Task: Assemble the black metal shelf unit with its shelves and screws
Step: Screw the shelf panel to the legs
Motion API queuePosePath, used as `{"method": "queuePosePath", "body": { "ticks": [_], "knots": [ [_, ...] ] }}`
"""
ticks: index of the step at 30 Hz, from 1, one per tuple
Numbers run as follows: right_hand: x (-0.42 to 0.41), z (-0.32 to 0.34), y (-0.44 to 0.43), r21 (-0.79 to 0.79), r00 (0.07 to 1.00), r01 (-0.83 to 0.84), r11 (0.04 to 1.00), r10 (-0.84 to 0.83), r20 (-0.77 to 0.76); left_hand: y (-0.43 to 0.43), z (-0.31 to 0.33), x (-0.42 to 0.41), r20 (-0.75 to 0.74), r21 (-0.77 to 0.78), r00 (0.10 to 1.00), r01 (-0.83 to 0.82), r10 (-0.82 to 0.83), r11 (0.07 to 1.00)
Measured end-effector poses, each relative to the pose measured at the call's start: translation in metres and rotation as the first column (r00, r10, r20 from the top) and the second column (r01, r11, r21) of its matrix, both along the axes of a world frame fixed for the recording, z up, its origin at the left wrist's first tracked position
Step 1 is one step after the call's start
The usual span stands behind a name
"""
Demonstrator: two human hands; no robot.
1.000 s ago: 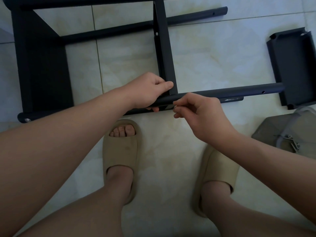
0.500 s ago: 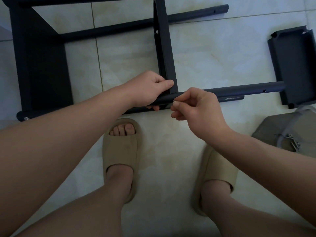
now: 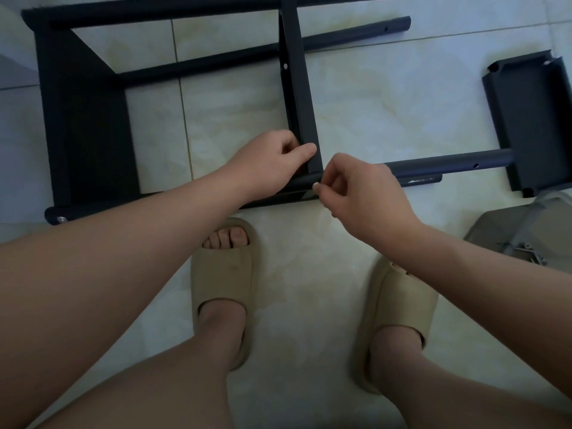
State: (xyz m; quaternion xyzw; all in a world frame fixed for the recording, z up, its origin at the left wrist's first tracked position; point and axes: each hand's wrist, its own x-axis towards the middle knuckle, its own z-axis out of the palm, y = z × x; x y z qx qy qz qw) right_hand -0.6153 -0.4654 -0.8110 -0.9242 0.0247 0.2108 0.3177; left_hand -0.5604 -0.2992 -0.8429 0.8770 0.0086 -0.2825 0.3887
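Observation:
The black shelf frame [image 3: 86,125] lies on its side on the tiled floor, with a fitted shelf at the left end. A middle shelf [image 3: 298,88] stands between the tubes. My left hand [image 3: 278,164] grips the near tube [image 3: 448,161] where the middle shelf meets it, thumb against the shelf's edge. My right hand [image 3: 359,193] pinches a small screw [image 3: 315,184] against that joint on the near tube. A loose black shelf [image 3: 532,119] lies at the right, by the tube's end.
A grey plastic bag [image 3: 526,233] with several screws [image 3: 526,250] lies on the floor at the right. My feet in beige slippers [image 3: 226,274] stand just in front of the frame. A second tube [image 3: 356,34] runs across the far side.
My right hand has shifted slightly up and in toward the joint with the screw. My left hand keeps its grip on the tube.

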Motion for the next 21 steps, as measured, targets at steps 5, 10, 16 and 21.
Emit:
{"method": "queuePosePath", "body": {
  "ticks": [5,10,16,21],
  "knots": [
    [-0.007,0.016,-0.030,0.143,0.999,0.012,0.990,-0.018,0.040,-0.013,0.012,-0.010,0.402,0.162,0.913,-0.144,0.068,0.976],
    [-0.027,0.027,-0.087,0.016,0.978,-0.033,0.999,0.029,0.204,-0.061,0.041,-0.015,0.575,0.238,0.790,0.087,-0.213,0.967],
    [-0.068,0.011,-0.174,-0.244,0.951,0.009,0.970,0.067,0.301,-0.145,0.060,-0.034,0.608,0.316,0.577,0.455,-0.546,0.833],
    [-0.104,-0.010,-0.244,-0.327,0.976,0.126,0.937,-0.059,0.209,-0.209,0.057,-0.050,0.394,0.340,0.525,0.680,-0.755,0.650]
  ]
}}
